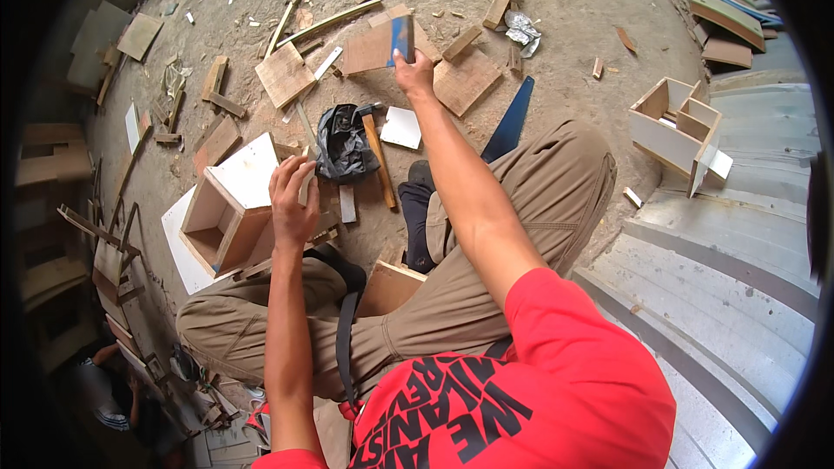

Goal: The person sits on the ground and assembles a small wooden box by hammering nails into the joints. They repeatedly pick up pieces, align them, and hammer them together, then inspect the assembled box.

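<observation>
My right hand [415, 75] is stretched forward, its fingers closed round a small flat block with a blue face and a brown edge [401, 38]. The block is over a thin brown board [365, 50] on the ground. My left hand [293, 201] is beside a small wooden box [224, 224] with a white panel on top [248, 175]. Its fingers are loosely bent and a little apart; I cannot tell whether they touch the box. Between my hands lie a black plastic bag [340, 152] and a hammer with a wooden handle [378, 159].
A blue saw blade [511, 122] lies by my right knee. Wood offcuts, such as a square board [285, 75], litter the dirt ground. Another wooden box [673, 128] stands at the right, by corrugated metal sheets [695, 287]. Another person [109, 391] is at the lower left.
</observation>
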`<state>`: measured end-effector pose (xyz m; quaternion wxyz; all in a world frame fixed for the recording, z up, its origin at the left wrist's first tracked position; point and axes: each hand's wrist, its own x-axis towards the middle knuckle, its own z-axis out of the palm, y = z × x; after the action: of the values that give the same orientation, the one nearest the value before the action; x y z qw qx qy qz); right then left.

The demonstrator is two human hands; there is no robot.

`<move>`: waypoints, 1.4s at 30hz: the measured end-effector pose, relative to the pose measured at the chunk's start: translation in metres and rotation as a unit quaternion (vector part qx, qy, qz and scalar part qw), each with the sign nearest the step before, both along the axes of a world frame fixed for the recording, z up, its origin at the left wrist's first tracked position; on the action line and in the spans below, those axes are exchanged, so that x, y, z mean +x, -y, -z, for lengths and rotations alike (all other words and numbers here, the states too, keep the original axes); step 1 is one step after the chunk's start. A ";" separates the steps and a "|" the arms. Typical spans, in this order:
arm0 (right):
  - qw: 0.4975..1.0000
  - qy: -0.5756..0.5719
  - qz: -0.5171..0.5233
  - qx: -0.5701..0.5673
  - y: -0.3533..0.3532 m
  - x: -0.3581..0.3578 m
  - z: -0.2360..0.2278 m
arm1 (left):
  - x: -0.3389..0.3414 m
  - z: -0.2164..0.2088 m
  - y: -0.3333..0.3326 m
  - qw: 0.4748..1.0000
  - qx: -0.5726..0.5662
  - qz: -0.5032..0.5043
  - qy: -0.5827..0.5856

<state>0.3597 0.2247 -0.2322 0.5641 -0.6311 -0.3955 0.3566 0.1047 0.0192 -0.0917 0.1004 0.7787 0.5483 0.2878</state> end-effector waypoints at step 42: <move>0.900 -0.399 -0.171 -0.035 0.026 -0.127 -0.163 | -0.168 -0.025 0.079 0.455 0.147 -0.055 0.877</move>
<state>0.2327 0.1987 -0.0694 0.5824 -0.3783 -0.2260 0.6831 -0.0634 -0.0598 -0.0670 0.3958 0.0867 0.1617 0.8998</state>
